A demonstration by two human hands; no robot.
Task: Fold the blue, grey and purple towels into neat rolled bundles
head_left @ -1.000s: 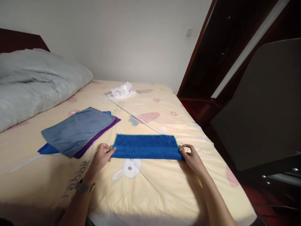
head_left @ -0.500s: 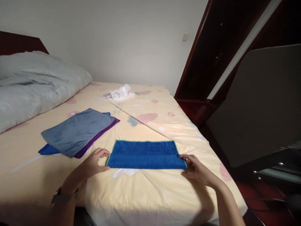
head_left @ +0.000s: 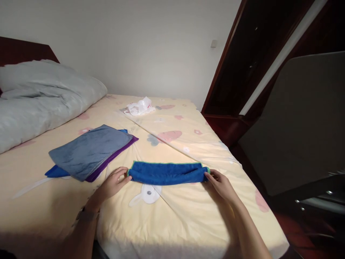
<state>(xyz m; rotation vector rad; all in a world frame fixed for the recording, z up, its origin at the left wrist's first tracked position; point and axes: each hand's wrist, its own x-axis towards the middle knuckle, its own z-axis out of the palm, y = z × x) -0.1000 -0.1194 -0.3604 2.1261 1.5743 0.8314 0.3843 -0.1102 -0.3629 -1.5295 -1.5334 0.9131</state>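
A blue towel [head_left: 167,173] with green edging lies across the bed in front of me, its near side lifted and folded up toward the far side. My left hand [head_left: 114,182] pinches the towel's left end between thumb and fingers. At the opposite end, my right hand [head_left: 219,183] grips the right corner, thumb on the near face. Left of my hands rests a loose stack of cloths: a grey-blue cloth [head_left: 90,151] on top, a purple cloth [head_left: 113,159] showing beneath it, and a blue cloth [head_left: 55,172] poking out at the bottom.
The bed [head_left: 172,223] has a cream sheet with rabbit and carrot prints. A crumpled white plastic bag [head_left: 140,107] sits farther back. A grey quilt [head_left: 45,100] is heaped on the left. Dark furniture [head_left: 231,72] and a grey panel [head_left: 302,118] stand beyond the right edge.
Both hands have closed on the towel's ends and raised its near edge away from me, making the towel narrower. The rabbit print on the sheet is now uncovered.
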